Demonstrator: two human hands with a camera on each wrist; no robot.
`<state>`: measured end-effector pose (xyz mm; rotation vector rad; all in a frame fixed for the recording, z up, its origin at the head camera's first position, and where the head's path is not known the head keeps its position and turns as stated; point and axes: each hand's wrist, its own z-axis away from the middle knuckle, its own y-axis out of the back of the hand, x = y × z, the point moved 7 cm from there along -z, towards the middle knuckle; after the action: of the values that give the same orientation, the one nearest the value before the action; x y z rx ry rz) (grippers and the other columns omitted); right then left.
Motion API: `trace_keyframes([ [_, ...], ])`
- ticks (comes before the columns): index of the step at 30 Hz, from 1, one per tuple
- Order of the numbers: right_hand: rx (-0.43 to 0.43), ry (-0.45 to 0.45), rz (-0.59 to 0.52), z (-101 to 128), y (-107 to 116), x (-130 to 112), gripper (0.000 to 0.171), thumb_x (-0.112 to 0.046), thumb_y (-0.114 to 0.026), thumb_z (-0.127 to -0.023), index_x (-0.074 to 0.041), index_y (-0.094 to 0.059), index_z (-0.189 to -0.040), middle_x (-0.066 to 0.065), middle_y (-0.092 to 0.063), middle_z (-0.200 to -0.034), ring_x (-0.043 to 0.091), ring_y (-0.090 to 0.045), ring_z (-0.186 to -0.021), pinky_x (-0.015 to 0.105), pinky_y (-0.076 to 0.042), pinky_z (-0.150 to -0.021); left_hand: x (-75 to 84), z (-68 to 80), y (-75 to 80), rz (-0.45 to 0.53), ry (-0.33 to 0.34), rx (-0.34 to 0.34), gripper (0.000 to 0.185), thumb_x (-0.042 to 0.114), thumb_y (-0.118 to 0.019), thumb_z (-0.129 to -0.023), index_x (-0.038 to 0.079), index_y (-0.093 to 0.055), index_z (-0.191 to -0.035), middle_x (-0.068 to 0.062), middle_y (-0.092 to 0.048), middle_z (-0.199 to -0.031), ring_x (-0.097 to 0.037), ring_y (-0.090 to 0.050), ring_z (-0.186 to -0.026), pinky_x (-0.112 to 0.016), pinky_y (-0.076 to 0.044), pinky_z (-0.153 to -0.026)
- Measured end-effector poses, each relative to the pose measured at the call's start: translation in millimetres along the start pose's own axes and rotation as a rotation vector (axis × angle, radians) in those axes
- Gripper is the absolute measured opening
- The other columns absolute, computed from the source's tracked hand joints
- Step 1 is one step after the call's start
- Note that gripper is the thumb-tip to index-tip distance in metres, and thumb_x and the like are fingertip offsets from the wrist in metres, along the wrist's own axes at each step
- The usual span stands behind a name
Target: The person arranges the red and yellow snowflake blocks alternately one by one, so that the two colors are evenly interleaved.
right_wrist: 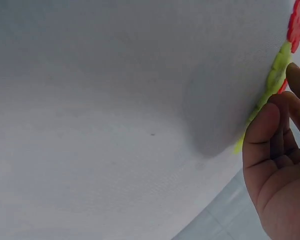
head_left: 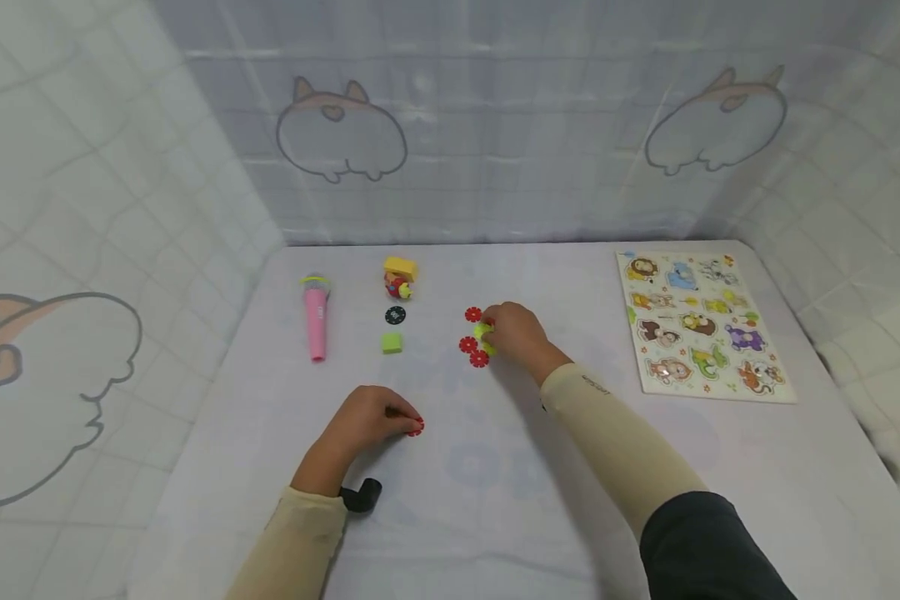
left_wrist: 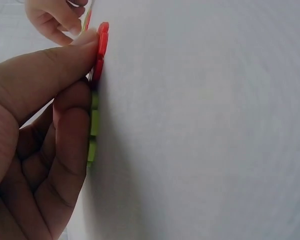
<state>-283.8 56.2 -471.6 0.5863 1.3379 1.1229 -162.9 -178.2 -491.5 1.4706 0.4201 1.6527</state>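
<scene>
Left hand [head_left: 367, 417], one: thumb and finger pinched a red disc [left_wrist: 101, 55], scallop-edged, low over the middle of the table [head_left: 510, 533]; a green disc [left_wrist: 94, 125] showed beside the same fingers in the left wrist view. Right hand [head_left: 519, 335], one: fingers bent at the yellow-green discs [head_left: 483, 330], toward the table's far edge; whether they gripped one could not be told. Red flower discs [head_left: 468, 344], three: flat on the table, just left of the right hand. Puzzle board [head_left: 643, 387], one: laid near the table's far right corner, bearing rows of animal shapes [head_left: 746, 337]; how loosely these sat in it could not be told. Microphone [head_left: 316, 321], pink, one: near the table's left edge. Yellow block [head_left: 401, 267], one: near the far edge, a small red toy [head_left: 397, 286] just before it. Nearer, in line: black disc [head_left: 395, 315], one; green block [head_left: 392, 342], one.
</scene>
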Motion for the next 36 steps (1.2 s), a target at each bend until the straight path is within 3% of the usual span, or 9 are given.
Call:
trace_keyframes([
  [11, -0.078, 0.041, 0.105, -4.0, -0.7, -16.4, 0.034, -0.011, -0.070, -0.097, -0.002, -0.065, -0.130, 0.012, -0.062, -0.115, 0.024, -0.057, -0.103, 0.034, -0.053, -0.090, -0.8, 4.2, 0.1, 0.002, 0.041, 0.005, 0.012, 0.021, -0.089, -0.084, 0.031, -0.082, -0.083, 0.016, -0.070, -0.081, -0.011, -0.061, -0.084, -0.033, -0.053, -0.078],
  [18, -0.061, 0.013, 0.041, -3.4, 5.8, -9.7, 0.026, -0.013, -0.072, -0.096, -0.001, -0.067, -0.118, 0.010, -0.064, -0.107, 0.023, -0.058, -0.095, 0.034, -0.053, -0.083, 0.5, 4.7, -0.1, 0.038, 0.038, 0.003, 0.013, 0.020, -0.089, -0.084, 0.031, -0.082, -0.083, 0.015, -0.071, -0.081, -0.011, -0.062, -0.084, -0.033, -0.053, -0.076],
  [22, -0.063, 0.048, -0.137, 3.4, 17.6, -1.8, 0.015, -0.016, -0.070, -0.099, -0.004, -0.066, -0.107, 0.008, -0.065, -0.101, 0.022, -0.059, -0.088, 0.035, -0.051, -0.077, 0.2, 4.2, 0.5, 0.039, 0.039, 0.007, 0.014, 0.020, -0.088, -0.084, 0.032, -0.082, -0.083, 0.015, -0.071, -0.081, -0.011, -0.062, -0.085, -0.033, -0.053, -0.077],
  [25, -0.073, 0.050, -0.363, 14.1, 25.3, 5.4, 0.015, -0.015, -0.069, -0.100, -0.004, -0.065, -0.108, 0.010, -0.063, -0.102, 0.022, -0.063, -0.086, 0.036, -0.054, -0.078, 0.6, 3.5, 0.2, 0.037, 0.040, 0.006, 0.014, 0.020, -0.088, -0.085, 0.032, -0.082, -0.083, 0.015, -0.071, -0.082, -0.012, -0.062, -0.085, -0.033, -0.053, -0.077],
  [31, -0.075, -0.080, -0.812, 45.7, 22.0, 26.1, 0.023, -0.009, -0.072, -0.098, 0.004, -0.063, -0.115, 0.017, -0.064, -0.105, 0.024, -0.072, -0.087, 0.040, -0.059, -0.085, -0.1, 2.3, -1.7, 0.040, 0.031, 0.003, 0.012, 0.020, -0.088, -0.085, 0.031, -0.082, -0.083, 0.015, -0.071, -0.081, -0.012, -0.062, -0.084, -0.033, -0.053, -0.075],
  [34, -0.102, -0.141, -0.929, 63.1, 8.3, 31.8, 0.024, -0.005, -0.073, -0.097, 0.008, -0.063, -0.115, 0.019, -0.067, -0.104, 0.023, -0.072, -0.085, 0.036, -0.060, -0.081, -0.4, 2.6, -1.6, 0.045, 0.029, 0.002, 0.012, 0.020, -0.088, -0.085, 0.031, -0.082, -0.084, 0.015, -0.071, -0.081, -0.011, -0.062, -0.084, -0.033, -0.053, -0.076],
  [36, -0.132, -0.181, -0.936, 73.2, -4.3, 32.0, 0.023, -0.006, -0.074, -0.096, 0.006, -0.064, -0.113, 0.017, -0.069, -0.102, 0.022, -0.072, -0.082, 0.033, -0.060, -0.079, -0.3, 3.1, -0.7, 0.045, 0.031, 0.004, 0.011, 0.021, -0.088, -0.085, 0.031, -0.082, -0.084, 0.015, -0.071, -0.081, -0.011, -0.063, -0.084, -0.033, -0.053, -0.076],
])
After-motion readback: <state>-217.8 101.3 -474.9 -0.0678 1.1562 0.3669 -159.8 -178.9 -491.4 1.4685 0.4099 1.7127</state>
